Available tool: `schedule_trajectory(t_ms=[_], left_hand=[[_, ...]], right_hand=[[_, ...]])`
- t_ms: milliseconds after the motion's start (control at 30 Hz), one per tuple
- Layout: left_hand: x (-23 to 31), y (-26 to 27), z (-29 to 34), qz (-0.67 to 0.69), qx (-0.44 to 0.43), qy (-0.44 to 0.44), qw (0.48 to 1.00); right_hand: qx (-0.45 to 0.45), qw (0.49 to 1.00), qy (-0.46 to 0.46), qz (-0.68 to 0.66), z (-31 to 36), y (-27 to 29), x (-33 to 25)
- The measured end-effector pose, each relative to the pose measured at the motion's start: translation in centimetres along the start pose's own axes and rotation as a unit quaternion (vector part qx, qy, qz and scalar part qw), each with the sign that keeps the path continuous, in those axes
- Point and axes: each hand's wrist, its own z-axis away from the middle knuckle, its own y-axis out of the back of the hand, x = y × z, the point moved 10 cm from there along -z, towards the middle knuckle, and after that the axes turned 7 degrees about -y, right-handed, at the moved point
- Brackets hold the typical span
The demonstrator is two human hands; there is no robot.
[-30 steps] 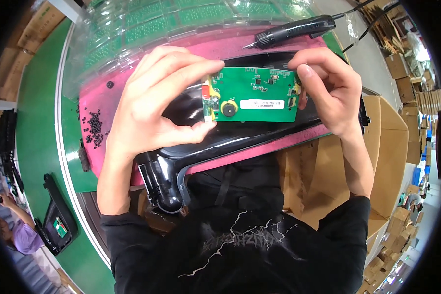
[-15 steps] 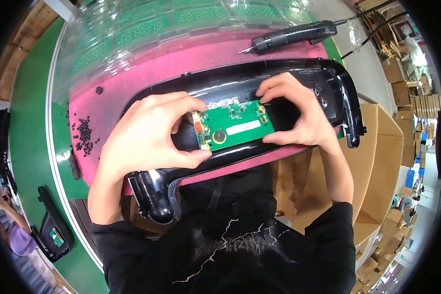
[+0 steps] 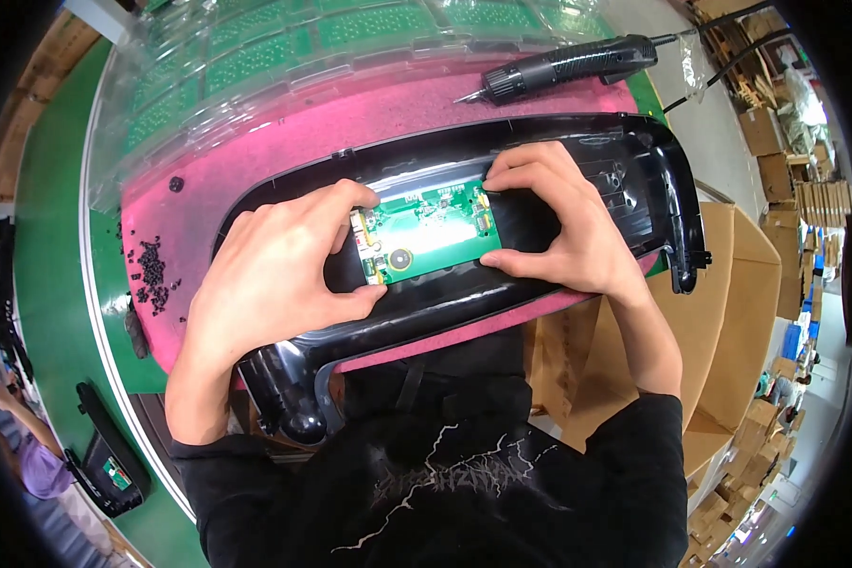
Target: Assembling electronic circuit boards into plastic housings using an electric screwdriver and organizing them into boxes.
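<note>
Between my two hands is a green circuit board [image 3: 435, 248], with a round dark part near its lower left corner and bright glare across its middle. My left hand [image 3: 279, 260] grips the board's left end, thumb at the lower corner and fingers at the upper one. The right end is pinched likewise by my right hand [image 3: 568, 222]. Beneath the board is a long, glossy black plastic housing [image 3: 577, 142] with its hollow side up and a curved arm at each end. Whether the board touches the housing floor I cannot tell.
A pink mat [image 3: 379, 109] lies under the housing. Beyond it rest a black electric screwdriver [image 3: 568, 71] and clear trays [image 3: 246, 71] of green boards. Small black screws [image 3: 151, 275] are heaped at left. An open cardboard box [image 3: 719, 284] stands at right; another housing [image 3: 109, 464] lies far left.
Both hands have shifted the circuit board slightly left, and it has tilted so that glare now covers its middle. The hold at both ends is the same.
</note>
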Motion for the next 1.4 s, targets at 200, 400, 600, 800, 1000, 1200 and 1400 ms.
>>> schedule_trajectory(t_ms=[200, 400, 600, 800, 1000, 1200, 1400], left_hand=[[-0.1, 0.0, 0.3, -0.013, -0.002, -0.004, 1.000], [-0.2, 0.3, 0.8, -0.025, 0.006, -0.011, 1.000], [-0.3, 0.3, 0.7, -0.028, 0.008, -0.014, 0.999], [-0.6, 0.6, 1.0, -0.043, 0.025, -0.034, 0.998], [-0.7, 0.4, 0.9, -0.060, 0.004, -0.032, 0.998], [-0.6, -0.2, 0.2, -0.098, -0.024, -0.055, 0.993], [1.3, 4.9, 3.2, -0.139, 0.077, -0.082, 0.984]], right_hand=[[0.011, 1.000, 0.008, 0.005, 0.1, -0.4, -0.3], [0.024, 1.000, 0.010, 0.008, 0.0, -0.7, -0.6], [0.034, 0.999, 0.009, 0.009, 0.0, -0.7, -0.7], [0.037, 0.999, 0.011, 0.007, -0.3, -1.2, -0.6], [0.035, 0.999, 0.016, 0.004, -0.2, -1.4, -0.8], [0.050, 0.998, -0.024, 0.020, 0.0, -1.1, -0.2], [0.007, 0.996, -0.080, 0.044, -0.6, -1.3, 0.0]])
